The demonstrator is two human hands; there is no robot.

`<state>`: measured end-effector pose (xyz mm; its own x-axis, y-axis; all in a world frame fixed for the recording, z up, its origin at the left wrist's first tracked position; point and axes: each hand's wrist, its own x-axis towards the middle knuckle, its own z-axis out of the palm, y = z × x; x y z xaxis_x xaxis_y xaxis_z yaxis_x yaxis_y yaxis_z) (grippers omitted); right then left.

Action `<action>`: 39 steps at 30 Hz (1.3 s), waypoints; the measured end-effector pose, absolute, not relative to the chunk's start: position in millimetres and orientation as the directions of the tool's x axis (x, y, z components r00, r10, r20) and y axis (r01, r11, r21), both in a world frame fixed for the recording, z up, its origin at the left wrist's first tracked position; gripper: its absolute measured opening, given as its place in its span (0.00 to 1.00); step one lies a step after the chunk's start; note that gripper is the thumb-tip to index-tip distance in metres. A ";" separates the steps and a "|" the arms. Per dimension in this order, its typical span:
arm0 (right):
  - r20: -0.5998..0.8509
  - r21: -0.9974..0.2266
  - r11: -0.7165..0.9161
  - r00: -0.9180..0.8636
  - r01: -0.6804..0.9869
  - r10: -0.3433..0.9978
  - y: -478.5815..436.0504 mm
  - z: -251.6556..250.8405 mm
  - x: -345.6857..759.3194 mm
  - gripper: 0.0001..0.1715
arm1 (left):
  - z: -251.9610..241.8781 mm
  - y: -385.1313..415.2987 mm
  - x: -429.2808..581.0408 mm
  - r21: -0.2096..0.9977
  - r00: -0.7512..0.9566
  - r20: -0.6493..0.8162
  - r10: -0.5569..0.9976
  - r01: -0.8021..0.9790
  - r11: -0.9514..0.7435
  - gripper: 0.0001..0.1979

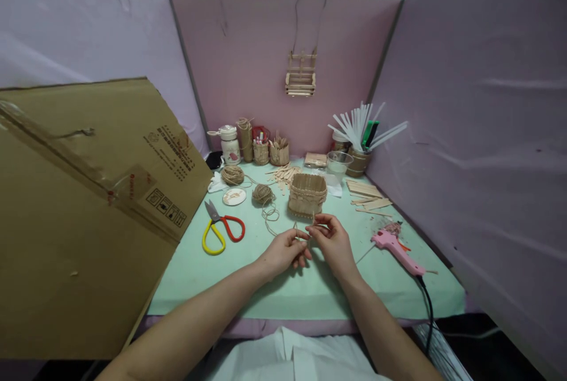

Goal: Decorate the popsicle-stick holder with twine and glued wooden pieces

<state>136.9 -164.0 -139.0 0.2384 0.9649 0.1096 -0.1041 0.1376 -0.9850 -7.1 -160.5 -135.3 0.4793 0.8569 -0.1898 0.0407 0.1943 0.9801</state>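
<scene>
My left hand (286, 251) and my right hand (331, 240) meet over the green table mat (248, 280), fingertips pinched together on a thin strand of jute twine (271, 215). The strand runs back to a small twine ball (263, 194). Just beyond my fingers stands a small basket made of wooden craft sticks (307, 194). What exactly sits between my fingertips is too small to make out beyond the twine.
Red-and-yellow scissors (220, 231) lie left of my hands and a pink glue gun (396, 249) lies to the right with its black cord. A big cardboard box (84, 204) fills the left. Loose sticks (368, 196), a second twine ball (233, 175), cups and a jar line the back.
</scene>
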 end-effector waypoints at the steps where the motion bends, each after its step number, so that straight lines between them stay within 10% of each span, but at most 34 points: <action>1: 0.100 -0.983 0.134 0.248 -0.127 0.964 -163.4 -138.6 137.3 0.22 | -136.3 -161.6 -7.1 0.984 0.485 -0.174 0.857 0.068 0.162 0.18; 8: -0.052 -0.934 0.023 0.199 -0.356 0.979 -163.4 -137.0 135.5 0.22 | -130.2 -173.9 -12.7 0.785 0.479 0.124 0.869 0.488 -0.381 0.15; 18: -0.223 -0.819 -0.164 0.043 -0.549 0.974 -168.6 -129.0 133.7 0.24 | -128.5 -176.8 -12.7 0.567 0.526 0.121 0.842 0.660 -0.494 0.16; 29: -0.180 -0.801 -0.096 0.084 -0.591 0.980 -166.6 -128.1 132.5 0.24 | -124.2 -180.1 -11.7 0.648 0.543 0.211 0.813 0.545 -0.532 0.11; 39: -0.006 -0.907 0.068 0.175 -0.415 0.985 -170.0 -135.2 123.0 0.16 | -131.5 -160.8 -12.1 0.942 0.266 0.146 0.953 0.256 -0.216 0.18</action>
<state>123.0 -170.0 -135.2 0.1747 0.9846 -0.0063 -0.4148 0.0678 -0.9074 -12.1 -160.8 -131.5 0.2658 0.9529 0.1458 0.2558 -0.2156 0.9424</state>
